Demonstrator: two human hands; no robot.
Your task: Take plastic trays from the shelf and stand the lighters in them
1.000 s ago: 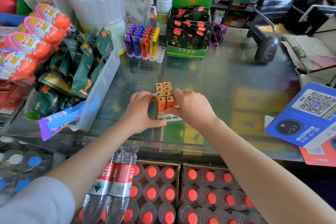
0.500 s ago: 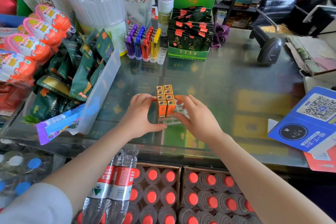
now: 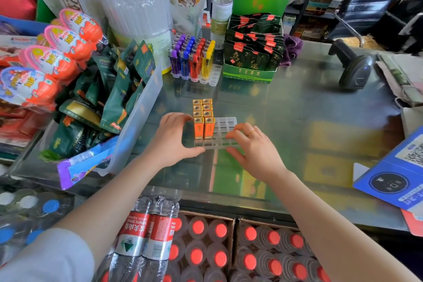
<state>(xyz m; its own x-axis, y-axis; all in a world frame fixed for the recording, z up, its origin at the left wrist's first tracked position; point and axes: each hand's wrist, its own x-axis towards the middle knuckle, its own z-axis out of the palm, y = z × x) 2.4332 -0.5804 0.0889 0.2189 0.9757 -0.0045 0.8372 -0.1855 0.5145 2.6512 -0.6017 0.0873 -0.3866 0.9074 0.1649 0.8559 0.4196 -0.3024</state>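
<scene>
A clear plastic tray (image 3: 225,125) lies on the glass counter in front of me. Two rows of orange and gold lighters (image 3: 203,119) stand upright in its left side; the cells on the right are empty. My left hand (image 3: 174,142) cups the tray's left side, fingers touching the lighters and thumb along the front edge. My right hand (image 3: 250,147) is at the tray's front right corner with fingers spread, touching its rim. A second tray with purple, blue, red and yellow lighters (image 3: 194,58) stands farther back.
A clear bin of green snack packets (image 3: 119,103) crowds the left. A green display box (image 3: 251,52) and a barcode scanner (image 3: 353,68) stand at the back. A blue QR code stand (image 3: 398,171) lies at right. Bottled water (image 3: 206,247) sits below the counter.
My right hand has let go of the lighters and drawn back to the right, uncovering the tray's empty cells. My left hand stays against the left side.
</scene>
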